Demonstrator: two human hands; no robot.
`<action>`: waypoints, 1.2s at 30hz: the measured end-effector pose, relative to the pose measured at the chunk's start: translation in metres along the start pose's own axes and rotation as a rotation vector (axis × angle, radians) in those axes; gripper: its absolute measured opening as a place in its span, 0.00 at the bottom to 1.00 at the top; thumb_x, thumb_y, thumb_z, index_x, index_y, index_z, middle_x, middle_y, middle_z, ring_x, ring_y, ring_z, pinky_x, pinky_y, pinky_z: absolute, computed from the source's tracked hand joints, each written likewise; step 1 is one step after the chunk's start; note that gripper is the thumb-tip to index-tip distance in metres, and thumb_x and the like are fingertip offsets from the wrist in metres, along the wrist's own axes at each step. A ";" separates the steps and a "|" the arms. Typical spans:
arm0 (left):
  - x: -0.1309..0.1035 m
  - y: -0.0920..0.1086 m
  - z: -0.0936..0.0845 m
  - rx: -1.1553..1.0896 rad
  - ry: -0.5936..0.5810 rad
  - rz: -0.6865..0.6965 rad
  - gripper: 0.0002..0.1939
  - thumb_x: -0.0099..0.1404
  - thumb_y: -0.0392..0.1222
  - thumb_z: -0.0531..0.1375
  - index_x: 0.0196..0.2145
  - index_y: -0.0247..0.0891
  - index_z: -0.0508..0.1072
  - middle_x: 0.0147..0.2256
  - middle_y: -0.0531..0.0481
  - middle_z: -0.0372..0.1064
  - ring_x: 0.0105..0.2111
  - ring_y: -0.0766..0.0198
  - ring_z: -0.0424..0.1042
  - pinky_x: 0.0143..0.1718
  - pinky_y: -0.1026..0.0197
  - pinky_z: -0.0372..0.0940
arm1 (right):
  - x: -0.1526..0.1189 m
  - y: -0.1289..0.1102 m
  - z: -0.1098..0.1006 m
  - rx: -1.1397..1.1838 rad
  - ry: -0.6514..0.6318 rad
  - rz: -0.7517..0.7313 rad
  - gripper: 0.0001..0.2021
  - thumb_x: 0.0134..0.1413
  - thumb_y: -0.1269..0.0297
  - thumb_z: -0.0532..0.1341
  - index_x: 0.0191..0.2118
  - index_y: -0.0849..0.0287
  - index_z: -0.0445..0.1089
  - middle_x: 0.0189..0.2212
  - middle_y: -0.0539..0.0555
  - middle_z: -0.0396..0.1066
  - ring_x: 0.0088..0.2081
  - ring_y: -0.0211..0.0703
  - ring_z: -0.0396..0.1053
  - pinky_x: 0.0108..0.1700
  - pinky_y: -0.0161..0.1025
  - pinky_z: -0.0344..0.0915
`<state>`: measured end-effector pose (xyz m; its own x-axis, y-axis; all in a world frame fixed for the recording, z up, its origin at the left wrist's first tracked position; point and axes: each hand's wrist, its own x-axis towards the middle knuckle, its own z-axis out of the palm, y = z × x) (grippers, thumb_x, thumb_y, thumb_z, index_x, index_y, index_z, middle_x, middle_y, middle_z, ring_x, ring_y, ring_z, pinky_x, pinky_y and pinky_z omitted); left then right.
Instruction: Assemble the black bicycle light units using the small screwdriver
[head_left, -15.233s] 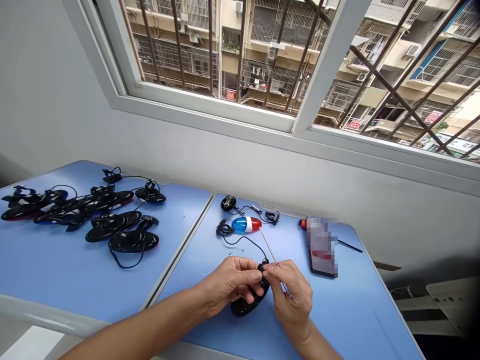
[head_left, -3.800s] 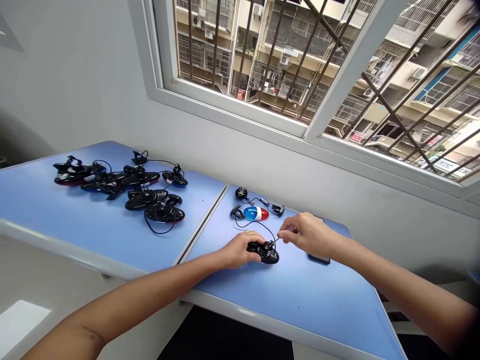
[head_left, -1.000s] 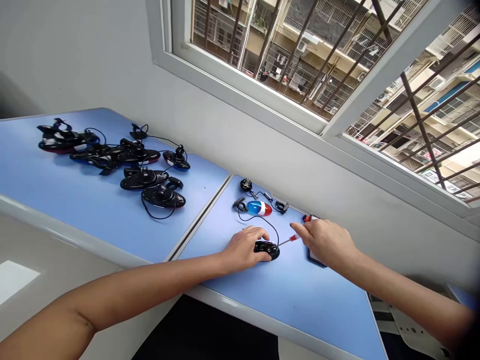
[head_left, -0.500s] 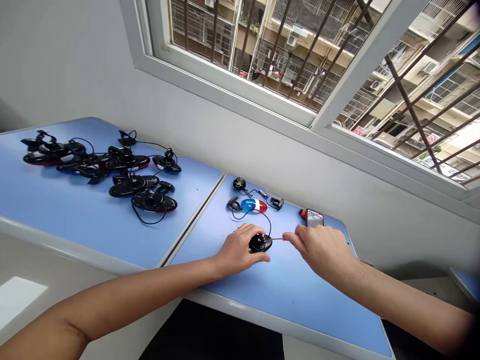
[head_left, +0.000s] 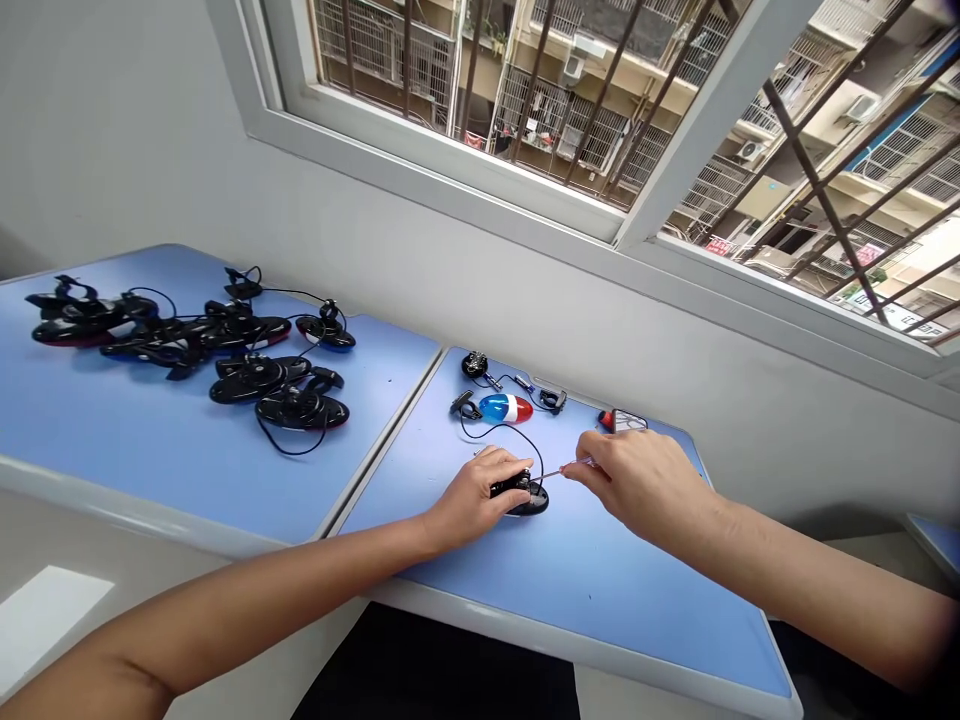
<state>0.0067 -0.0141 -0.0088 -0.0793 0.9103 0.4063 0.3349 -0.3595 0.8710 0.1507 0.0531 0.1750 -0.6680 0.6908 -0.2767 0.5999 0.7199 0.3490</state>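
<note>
My left hand grips a black oval bike-light base with a cord against the blue table, thumb and fingers around its raised part. In my right hand is a thin screwdriver, its handle mostly hidden by the fingers. The shaft points left and its tip meets the raised part of the base; the exact contact point is too small to make out. Just behind my left hand lies a blue, white and red lens cover, with a black clamp beside it.
Several black bike lights with clamps and cords crowd the left table. Small black parts and a loose clip lie at the back. A phone and a red object are near the wall, below a barred window.
My left thumb and fingers have closed further around the raised part of the base. The screwdriver has tilted, its handle end higher, and my right hand has turned with it. The view has shifted slightly.
</note>
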 end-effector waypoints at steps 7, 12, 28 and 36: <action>-0.004 -0.001 -0.004 -0.013 -0.100 -0.022 0.23 0.65 0.37 0.59 0.58 0.42 0.69 0.45 0.45 0.72 0.48 0.54 0.65 0.54 0.50 0.60 | -0.005 0.006 0.005 0.069 0.111 -0.204 0.08 0.65 0.63 0.56 0.37 0.57 0.71 0.32 0.53 0.75 0.32 0.42 0.70 0.26 0.36 0.47; -0.007 -0.001 -0.006 -0.015 -0.156 -0.032 0.26 0.61 0.33 0.62 0.57 0.44 0.69 0.45 0.46 0.68 0.47 0.55 0.65 0.52 0.52 0.62 | -0.001 0.020 0.017 0.112 0.219 -0.381 0.11 0.62 0.74 0.54 0.40 0.55 0.74 0.33 0.53 0.72 0.34 0.41 0.67 0.27 0.35 0.50; -0.005 0.012 0.002 0.011 -0.068 -0.057 0.14 0.58 0.31 0.67 0.40 0.38 0.68 0.40 0.49 0.68 0.45 0.57 0.64 0.47 0.57 0.62 | 0.006 0.044 0.025 -0.040 0.498 -0.717 0.13 0.69 0.64 0.50 0.38 0.58 0.70 0.24 0.50 0.68 0.26 0.38 0.66 0.26 0.36 0.54; -0.007 0.017 0.000 0.047 -0.093 -0.035 0.12 0.60 0.31 0.66 0.38 0.38 0.66 0.40 0.49 0.66 0.45 0.57 0.62 0.47 0.58 0.61 | -0.006 0.031 0.023 -0.016 0.345 -0.380 0.24 0.68 0.51 0.48 0.23 0.53 0.67 0.13 0.47 0.64 0.14 0.38 0.63 0.18 0.37 0.47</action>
<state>0.0130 -0.0265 0.0032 -0.0045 0.9379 0.3467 0.3777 -0.3195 0.8691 0.1833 0.0724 0.1673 -0.9456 0.3163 -0.0759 0.2816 0.9128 0.2958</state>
